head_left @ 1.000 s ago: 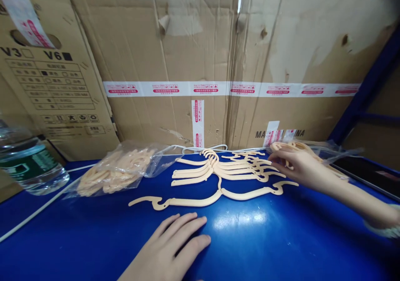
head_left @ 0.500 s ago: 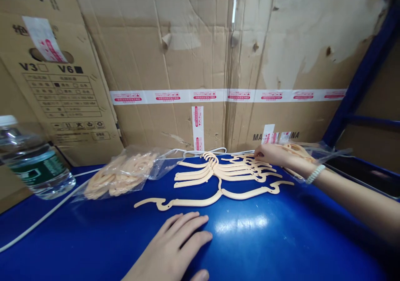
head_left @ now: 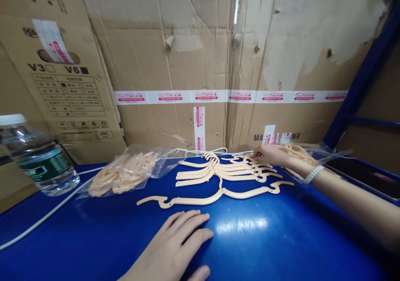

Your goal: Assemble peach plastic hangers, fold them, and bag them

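My left hand (head_left: pixel 175 247) lies flat and open on the blue table (head_left: pixel 265 239), just in front of a single long beige plastic piece (head_left: pixel 215 195). Behind that piece several similar beige pieces (head_left: pixel 228 168) lie fanned in a pile. My right hand (head_left: pixel 271 155), with a white bead bracelet on the wrist, reaches across to the far right end of this pile; its fingers are bent and touch the top pieces there, and whether they grip one is hidden. A clear bag (head_left: pixel 312 156) with more beige pieces lies under and behind that wrist.
A clear plastic bag (head_left: pixel 125 172) full of beige pieces lies at the left. A water bottle (head_left: pixel 37 156) stands at the far left. A white cable (head_left: pixel 40 218) runs across the table. Cardboard boxes (head_left: pixel 193 64) wall off the back. A dark tray (head_left: pixel 365 175) and blue frame stand at the right.
My right hand has moved left and farther back, from the bag side onto the far end of the pile. The view has tilted up slightly. The left hand stays flat.
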`<state>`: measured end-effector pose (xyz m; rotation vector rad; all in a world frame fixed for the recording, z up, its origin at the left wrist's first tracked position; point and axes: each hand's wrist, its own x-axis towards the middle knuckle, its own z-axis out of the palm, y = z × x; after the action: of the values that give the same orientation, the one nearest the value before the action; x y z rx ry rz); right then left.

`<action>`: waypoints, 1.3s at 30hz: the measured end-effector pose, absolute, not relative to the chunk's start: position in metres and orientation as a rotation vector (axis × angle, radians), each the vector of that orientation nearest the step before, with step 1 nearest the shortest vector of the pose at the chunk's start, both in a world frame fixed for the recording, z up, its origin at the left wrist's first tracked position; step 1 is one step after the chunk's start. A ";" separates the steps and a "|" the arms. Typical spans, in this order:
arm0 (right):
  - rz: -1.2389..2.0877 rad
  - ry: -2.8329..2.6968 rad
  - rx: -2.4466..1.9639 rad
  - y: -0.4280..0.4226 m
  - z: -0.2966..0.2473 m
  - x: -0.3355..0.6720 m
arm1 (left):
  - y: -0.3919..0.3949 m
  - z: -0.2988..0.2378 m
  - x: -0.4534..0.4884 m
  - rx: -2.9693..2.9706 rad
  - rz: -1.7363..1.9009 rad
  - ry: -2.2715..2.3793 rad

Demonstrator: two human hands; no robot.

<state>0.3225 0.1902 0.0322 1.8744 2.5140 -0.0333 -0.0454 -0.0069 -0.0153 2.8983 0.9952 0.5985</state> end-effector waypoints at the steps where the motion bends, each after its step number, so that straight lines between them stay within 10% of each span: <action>1: -0.048 2.528 1.885 0.190 0.032 0.323 | -0.007 -0.015 -0.045 2.897 0.607 0.989; 17: -0.500 3.027 2.145 0.131 0.061 0.287 | -0.009 -0.009 -0.042 2.586 0.953 0.963; 26: -2.571 2.097 1.559 0.042 0.043 0.194 | -0.002 0.000 -0.038 1.954 0.959 1.077; 39: -2.306 2.343 1.412 0.042 0.037 0.149 | 0.004 0.005 -0.037 1.621 1.293 1.003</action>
<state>0.1488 0.0417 0.0368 1.4117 2.3427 -2.3058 -0.0366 0.0039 0.0055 1.6215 1.0030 1.2934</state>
